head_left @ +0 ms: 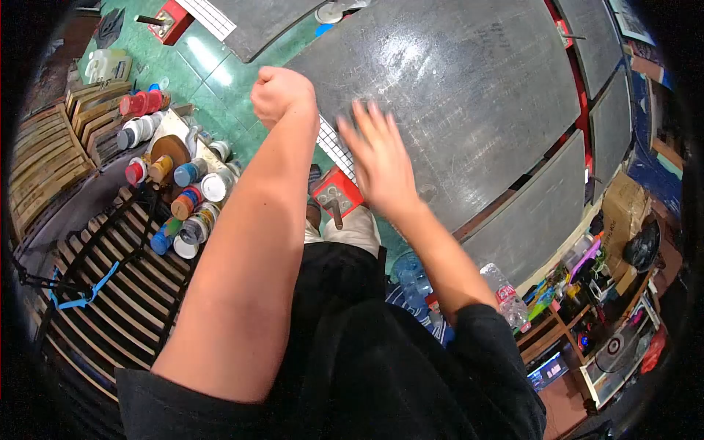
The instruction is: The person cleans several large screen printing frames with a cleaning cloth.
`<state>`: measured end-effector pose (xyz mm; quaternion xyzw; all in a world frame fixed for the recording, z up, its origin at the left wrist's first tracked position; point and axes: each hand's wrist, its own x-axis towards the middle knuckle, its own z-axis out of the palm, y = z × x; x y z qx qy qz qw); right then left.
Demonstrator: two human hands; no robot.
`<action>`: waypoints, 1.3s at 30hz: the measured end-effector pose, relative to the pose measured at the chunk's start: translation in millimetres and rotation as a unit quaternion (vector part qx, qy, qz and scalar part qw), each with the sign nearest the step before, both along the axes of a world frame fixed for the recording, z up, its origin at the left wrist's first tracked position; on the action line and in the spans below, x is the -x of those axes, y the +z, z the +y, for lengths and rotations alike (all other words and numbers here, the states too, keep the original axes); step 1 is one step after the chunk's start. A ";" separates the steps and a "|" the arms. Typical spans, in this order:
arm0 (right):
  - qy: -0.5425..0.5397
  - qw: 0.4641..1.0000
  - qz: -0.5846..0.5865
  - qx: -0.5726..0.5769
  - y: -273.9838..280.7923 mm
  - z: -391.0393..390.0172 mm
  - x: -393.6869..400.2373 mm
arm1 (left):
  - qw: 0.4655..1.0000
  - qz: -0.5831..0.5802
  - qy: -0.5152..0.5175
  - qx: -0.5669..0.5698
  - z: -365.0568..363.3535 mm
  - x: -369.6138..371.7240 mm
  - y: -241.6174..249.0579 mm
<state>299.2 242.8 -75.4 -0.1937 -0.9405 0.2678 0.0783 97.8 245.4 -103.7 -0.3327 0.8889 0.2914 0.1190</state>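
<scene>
Clearly, left hand (pixel 282 97): we hold it clenched just beyond the desk's (pixel 477 95) left edge, above the green floor (pixel 246 88); nothing shows inside.
Right hand (pixel 383 161): released, fingers spread and blurred at that edge; we cannot tell whether it touches the desk.
Desk: its dark slab lies before us, nearest our right hand.
White strip (pixel 335 149): along the left edge, perhaps lining it.
Red block (pixel 342 188): at that edge's near end; its handle suggests a clamp, probably for fastening.
Jars (pixel 215 186): left of the desk, presumably grouped within our reach.
</scene>
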 end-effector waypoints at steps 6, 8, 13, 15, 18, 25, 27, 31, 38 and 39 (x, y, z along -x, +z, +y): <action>-0.065 0.991 -0.110 0.034 12.0 -35.1 -79.6 | 0.999 -0.007 0.002 -0.034 -1.0 -1.6 9.2; -0.048 0.997 -0.067 0.001 2.8 -22.1 -47.9 | 0.999 -0.001 0.004 -0.038 -0.5 1.3 4.1; -0.022 0.997 0.057 -0.055 -21.3 29.7 93.8 | 0.997 0.006 0.008 -0.080 -7.3 4.3 -17.2; -0.022 0.994 0.080 -0.068 -23.8 32.9 108.1 | 0.985 0.017 0.026 -0.169 -12.6 2.2 -17.6; 0.019 0.995 0.078 -0.053 -16.5 25.0 81.4 | 0.950 0.034 0.078 -0.299 -17.6 2.1 -20.7; 0.010 0.996 -0.093 -0.009 7.9 -25.9 -85.7 | 0.906 0.057 0.065 -0.413 -26.5 -1.1 -43.0; 0.007 0.996 -0.083 -0.024 6.7 -22.7 -67.0 | 0.911 0.072 0.044 -0.404 -29.1 -6.3 -43.4; 0.050 0.998 0.008 -0.036 -1.4 9.9 45.7 | 0.905 0.086 0.026 -0.416 -30.2 -4.7 -45.2; 0.062 0.994 0.055 -0.068 -8.1 19.8 77.5 | 0.891 0.080 0.102 -0.435 -27.4 -2.5 -29.2; 0.067 0.996 0.013 -0.054 -0.9 9.6 43.7 | 0.906 0.081 0.090 -0.406 -27.4 -4.7 -25.2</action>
